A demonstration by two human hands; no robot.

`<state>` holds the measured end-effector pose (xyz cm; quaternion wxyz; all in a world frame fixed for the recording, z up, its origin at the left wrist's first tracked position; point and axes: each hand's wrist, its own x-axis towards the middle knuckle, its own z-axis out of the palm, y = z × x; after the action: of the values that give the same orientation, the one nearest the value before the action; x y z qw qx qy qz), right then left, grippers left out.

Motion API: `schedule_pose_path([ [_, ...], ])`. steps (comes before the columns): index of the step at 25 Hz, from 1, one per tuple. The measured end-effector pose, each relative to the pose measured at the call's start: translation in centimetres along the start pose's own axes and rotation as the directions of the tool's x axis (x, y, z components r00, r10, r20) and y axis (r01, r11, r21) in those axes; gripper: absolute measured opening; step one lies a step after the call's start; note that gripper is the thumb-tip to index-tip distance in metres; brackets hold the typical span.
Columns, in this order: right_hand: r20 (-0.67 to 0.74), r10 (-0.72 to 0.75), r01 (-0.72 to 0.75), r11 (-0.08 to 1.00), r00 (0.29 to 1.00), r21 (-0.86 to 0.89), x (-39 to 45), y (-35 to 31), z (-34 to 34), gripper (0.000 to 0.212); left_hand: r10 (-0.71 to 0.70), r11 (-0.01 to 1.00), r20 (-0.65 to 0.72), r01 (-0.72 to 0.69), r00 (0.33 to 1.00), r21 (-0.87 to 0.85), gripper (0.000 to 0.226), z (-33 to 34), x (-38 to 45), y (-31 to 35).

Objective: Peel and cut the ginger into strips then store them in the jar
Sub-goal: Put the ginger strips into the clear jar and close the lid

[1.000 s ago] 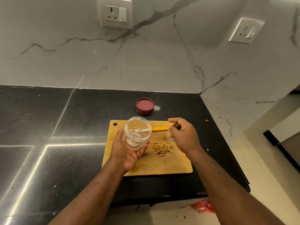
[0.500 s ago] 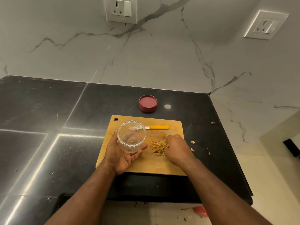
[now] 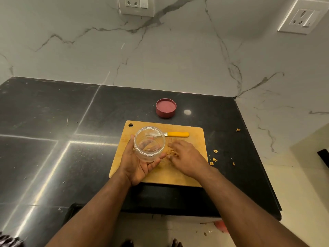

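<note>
1. Left hand [image 3: 138, 165]: I see it cupping the clear jar [image 3: 149, 143] from below and from the left, thumb on the near-left wall and fingers curled up under the right side; the mouth tilts toward the camera and slightly right, held above the cutting board [image 3: 181, 177]. A few ginger pieces seem to lie inside, though glare makes this uncertain

2. Risk at the jar: I judge the smooth wall could slip in this half-open cradle, or the tilted mouth could spill what is stored if it tips further

3. Ginger strips [image 3: 173, 152]: a small pile on the board, just right of the jar and under the fingertips of the right hand; most of it is hidden

4. Right hand [image 3: 187, 158]: palm down over the pile, fingers bent toward it; I cannot tell whether they already pinch any strips

5. Risk at the pick-up: thin strips may stick to the skin or drop short of the mouth and scatter among the peel scraps [image 3: 214, 155] on the counter [image 3: 71, 113]

6. Behind: the knife [image 3: 175, 134] lies on the board's far edge, the red lid [image 3: 166, 108] on the counter beyond
</note>
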<state>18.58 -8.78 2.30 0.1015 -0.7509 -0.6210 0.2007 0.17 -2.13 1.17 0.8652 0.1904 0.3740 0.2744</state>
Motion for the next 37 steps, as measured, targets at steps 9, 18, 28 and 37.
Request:
schedule_pose_path([
  [9,-0.056,-0.054,0.047,0.992,0.997,-0.114,-1.3,0.5,-0.4,0.036,-0.004,1.000,-0.001,0.004,1.000,0.030,0.075,-0.1,-0.1,0.1],
  [18,-0.045,0.012,-0.023,0.966,0.999,-0.256,-1.9,-0.3,1.4,0.045,-0.005,0.999,0.006,0.004,1.000,0.051,0.075,-0.1,0.1,0.1],
  [28,0.069,-0.044,0.060,0.963,0.997,-0.262,-1.7,-0.1,0.2,0.036,-0.004,0.997,0.000,0.003,1.000,0.080,0.067,-0.1,0.2,0.0],
  [37,0.041,-0.056,0.065,0.960,0.998,-0.272,-1.0,-0.3,0.1,0.026,0.000,0.995,-0.019,0.002,1.000,0.101,0.070,0.0,0.2,0.0],
])
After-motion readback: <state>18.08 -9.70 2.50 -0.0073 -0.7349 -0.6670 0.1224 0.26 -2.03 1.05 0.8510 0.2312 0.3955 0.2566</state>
